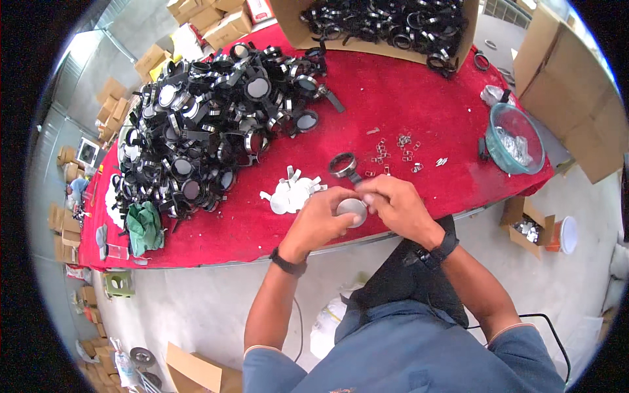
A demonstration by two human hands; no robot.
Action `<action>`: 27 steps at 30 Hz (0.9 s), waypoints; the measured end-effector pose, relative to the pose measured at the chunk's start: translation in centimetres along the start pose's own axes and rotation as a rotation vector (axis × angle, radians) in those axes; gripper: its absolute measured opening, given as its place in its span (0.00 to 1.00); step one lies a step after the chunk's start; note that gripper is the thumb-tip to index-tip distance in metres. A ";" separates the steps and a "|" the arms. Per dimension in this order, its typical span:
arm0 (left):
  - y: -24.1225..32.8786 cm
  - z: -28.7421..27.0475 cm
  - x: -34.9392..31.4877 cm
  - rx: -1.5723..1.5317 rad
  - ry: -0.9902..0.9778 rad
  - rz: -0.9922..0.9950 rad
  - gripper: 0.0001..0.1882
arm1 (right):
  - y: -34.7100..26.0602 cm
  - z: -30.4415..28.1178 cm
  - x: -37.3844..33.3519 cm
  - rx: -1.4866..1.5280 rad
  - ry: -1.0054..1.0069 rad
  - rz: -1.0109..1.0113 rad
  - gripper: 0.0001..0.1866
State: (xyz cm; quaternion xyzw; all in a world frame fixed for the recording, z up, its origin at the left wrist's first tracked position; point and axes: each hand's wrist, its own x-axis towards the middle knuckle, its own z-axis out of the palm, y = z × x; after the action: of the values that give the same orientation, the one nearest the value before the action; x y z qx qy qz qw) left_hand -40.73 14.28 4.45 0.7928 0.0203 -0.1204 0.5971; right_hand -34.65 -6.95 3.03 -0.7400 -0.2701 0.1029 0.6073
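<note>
One wide fisheye view from head height; downward over the hands and red table; close range

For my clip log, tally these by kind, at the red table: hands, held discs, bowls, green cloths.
Hands (left, right): 2
Held disc: 1
Bowl: 1
Green cloth: 1
Total: 5

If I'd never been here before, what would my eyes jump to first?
Probably the big dark heap of round things on the left of the bright red tabletop. Next, near the front edge, the left hand holding a round silvery piece, with the right hand at its side.
</note>
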 end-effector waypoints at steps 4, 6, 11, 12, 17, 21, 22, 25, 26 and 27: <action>0.5 -1.0 0.0 -0.113 -0.087 -0.132 0.21 | 0.4 -1.7 -0.8 -0.193 -0.111 -0.224 0.10; -0.5 -0.7 0.4 -0.163 -0.071 -0.131 0.20 | 0.2 -2.3 -0.9 -0.205 -0.142 -0.295 0.10; -0.9 0.6 2.0 -0.328 0.052 -0.081 0.19 | 1.2 -3.0 -0.9 -0.262 0.032 -0.259 0.11; -0.6 1.1 2.4 -0.321 0.232 -0.124 0.21 | 1.4 -3.3 -0.8 -0.234 0.084 -0.241 0.11; -5.1 3.4 4.1 0.292 0.581 0.167 0.29 | 5.8 -4.6 -1.4 -0.236 0.526 -0.158 0.11; -4.8 3.3 4.7 0.458 0.476 0.143 0.32 | 7.7 -4.4 -2.2 -0.114 0.623 -0.099 0.10; -5.4 3.0 4.8 0.365 0.467 0.097 0.30 | 7.7 -4.2 -2.2 -0.060 0.630 -0.110 0.10; -7.4 2.2 4.9 0.350 0.450 0.112 0.25 | 7.6 -4.3 -2.3 -0.073 0.634 -0.086 0.12; -8.0 2.1 5.2 0.324 0.463 0.118 0.24 | 7.6 -4.3 -2.4 -0.065 0.643 -0.087 0.12; -7.4 2.5 5.6 0.143 0.465 0.044 0.23 | 7.6 -4.5 -2.4 -0.069 0.640 -0.094 0.11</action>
State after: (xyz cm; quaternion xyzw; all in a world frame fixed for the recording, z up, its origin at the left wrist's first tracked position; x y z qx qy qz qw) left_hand -37.06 13.45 -4.38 0.8397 0.1315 0.0773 0.5213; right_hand -32.36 -12.91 -3.59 -0.7416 -0.1027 -0.1721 0.6402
